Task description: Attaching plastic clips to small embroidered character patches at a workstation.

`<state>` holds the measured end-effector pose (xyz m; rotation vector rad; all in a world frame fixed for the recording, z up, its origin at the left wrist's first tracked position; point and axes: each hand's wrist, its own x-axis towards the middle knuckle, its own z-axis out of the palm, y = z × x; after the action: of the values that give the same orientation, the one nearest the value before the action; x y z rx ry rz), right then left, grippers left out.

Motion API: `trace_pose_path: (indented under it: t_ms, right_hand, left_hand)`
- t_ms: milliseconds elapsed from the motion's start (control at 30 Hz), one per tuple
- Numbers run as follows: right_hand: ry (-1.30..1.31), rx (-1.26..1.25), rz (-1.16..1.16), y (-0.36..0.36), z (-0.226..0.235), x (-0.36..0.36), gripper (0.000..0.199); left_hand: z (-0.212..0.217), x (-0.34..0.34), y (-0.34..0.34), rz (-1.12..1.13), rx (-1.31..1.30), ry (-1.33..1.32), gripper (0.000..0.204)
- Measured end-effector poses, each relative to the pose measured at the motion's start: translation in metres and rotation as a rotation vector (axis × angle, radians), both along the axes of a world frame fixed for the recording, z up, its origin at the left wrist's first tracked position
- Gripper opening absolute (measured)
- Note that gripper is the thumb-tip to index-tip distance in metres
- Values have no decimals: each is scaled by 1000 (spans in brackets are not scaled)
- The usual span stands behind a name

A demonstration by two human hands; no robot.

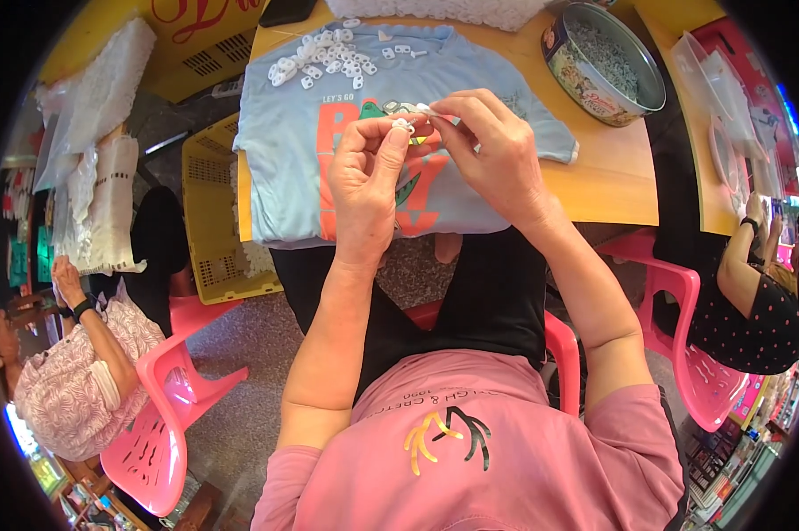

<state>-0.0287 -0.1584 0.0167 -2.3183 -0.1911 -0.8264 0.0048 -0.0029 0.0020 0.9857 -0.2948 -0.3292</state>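
Observation:
My left hand [368,173] pinches a small white plastic piece [403,126] between thumb and forefinger, above a light blue T-shirt [280,177] spread on the table. Close beside it, my right hand [497,155] has thumb and fingertips pressed together on a tiny whitish part [424,108]; its exact kind is too small to make out. The two hands almost meet at the fingertips. Farther back on the shirt lies a pile of small white plastic pieces with dark holes [333,57], with a few loose ones [402,50] to its right.
A round tin [603,115] of small silvery metal parts stands at the table's back right. Left of the wooden table [616,190] is a yellow plastic crate [218,257]. Pink chairs [160,442] flank me, with a person seated on each side.

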Motion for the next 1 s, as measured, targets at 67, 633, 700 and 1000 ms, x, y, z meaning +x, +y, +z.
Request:
trace_pose_path:
  t_ms: [67,633,700,1000]
  right_hand:
    - [-52,-25,20,0,-1,1,12]
    - [220,-18,55,-19,5,59,17]
    - [197,-68,72,-18,4,70,18]
    - [238,-339,59,-8,3,90,16]
  left_hand:
    - [3,-1,-1,-6,-27,10,12]
    - [-4,-5,3,-15,167,-123,8]
    - [-2,-5,4,-11,159,-115,8]
    - [-4,-4,4,-33,121,-86,7]
